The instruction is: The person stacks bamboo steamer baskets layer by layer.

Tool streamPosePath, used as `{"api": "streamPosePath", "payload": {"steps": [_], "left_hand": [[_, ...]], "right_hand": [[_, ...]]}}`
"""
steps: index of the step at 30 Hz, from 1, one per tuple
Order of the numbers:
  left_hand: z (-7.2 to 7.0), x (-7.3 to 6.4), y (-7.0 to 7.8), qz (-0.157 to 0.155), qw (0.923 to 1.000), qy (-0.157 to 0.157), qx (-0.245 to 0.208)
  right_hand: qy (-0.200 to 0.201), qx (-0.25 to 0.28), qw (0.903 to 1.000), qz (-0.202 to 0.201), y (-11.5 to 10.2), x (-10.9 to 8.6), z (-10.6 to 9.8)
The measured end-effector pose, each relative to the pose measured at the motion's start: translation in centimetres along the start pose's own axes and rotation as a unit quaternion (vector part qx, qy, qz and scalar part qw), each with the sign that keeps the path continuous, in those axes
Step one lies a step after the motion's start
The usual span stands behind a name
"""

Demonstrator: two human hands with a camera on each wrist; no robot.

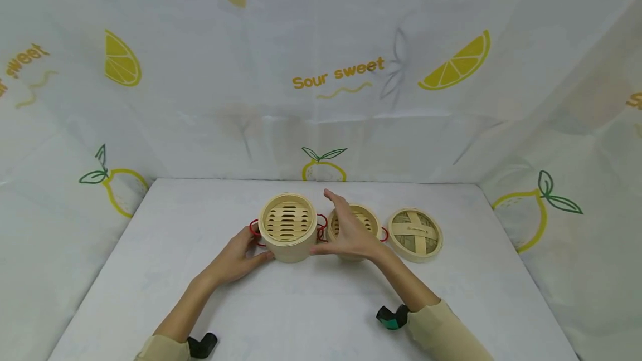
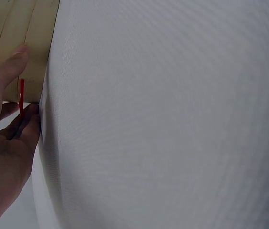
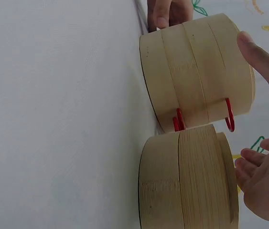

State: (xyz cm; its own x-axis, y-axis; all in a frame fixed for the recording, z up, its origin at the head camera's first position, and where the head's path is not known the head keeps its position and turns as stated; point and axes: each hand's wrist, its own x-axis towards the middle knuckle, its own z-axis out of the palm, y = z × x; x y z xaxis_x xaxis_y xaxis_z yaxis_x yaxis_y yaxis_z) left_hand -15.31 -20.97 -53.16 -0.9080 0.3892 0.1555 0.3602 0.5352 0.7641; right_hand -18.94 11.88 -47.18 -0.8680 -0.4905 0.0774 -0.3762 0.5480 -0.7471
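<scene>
A stack of small bamboo steamer baskets (image 1: pixel 289 249) with red loop handles stands on the white table, slats showing on top. My left hand (image 1: pixel 236 258) holds its lower left side. In the left wrist view the thumb (image 2: pixel 14 67) presses the wall while the fingers curl near the base by a red handle (image 2: pixel 21 98). My right hand (image 1: pixel 351 237) is spread wide on the stack's right, thumb tip at the upper wall; whether it touches cannot be told. Beneath this hand stands another bamboo steamer (image 3: pixel 160 183), partly hidden in the head view.
A round woven bamboo lid (image 1: pixel 416 232) lies on the table (image 1: pixel 311 316) to the right of the second steamer. White cloth (image 1: pixel 200 99) printed with lemons hangs behind and at both sides.
</scene>
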Motion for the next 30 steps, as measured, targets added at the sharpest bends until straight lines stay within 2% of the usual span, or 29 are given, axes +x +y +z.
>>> {"api": "streamPosePath", "payload": {"steps": [12,25,30], "left_hand": [[-0.4,-0.1,0.1,0.007,0.9999,0.003,0.006],[0.0,-0.1,0.1,0.000,1.0000,0.003,0.002],[0.2,-0.1,-0.1,0.007,0.9999,0.007,0.002]], "right_hand": [[0.042,-0.023,0.9988,-0.002,2.1,-1.2,-1.3],[0.061,-0.038,0.9973,0.013,3.9,-2.6,-2.3],[0.060,-0.043,0.9972,0.012,4.3,-2.9,-2.5]]}}
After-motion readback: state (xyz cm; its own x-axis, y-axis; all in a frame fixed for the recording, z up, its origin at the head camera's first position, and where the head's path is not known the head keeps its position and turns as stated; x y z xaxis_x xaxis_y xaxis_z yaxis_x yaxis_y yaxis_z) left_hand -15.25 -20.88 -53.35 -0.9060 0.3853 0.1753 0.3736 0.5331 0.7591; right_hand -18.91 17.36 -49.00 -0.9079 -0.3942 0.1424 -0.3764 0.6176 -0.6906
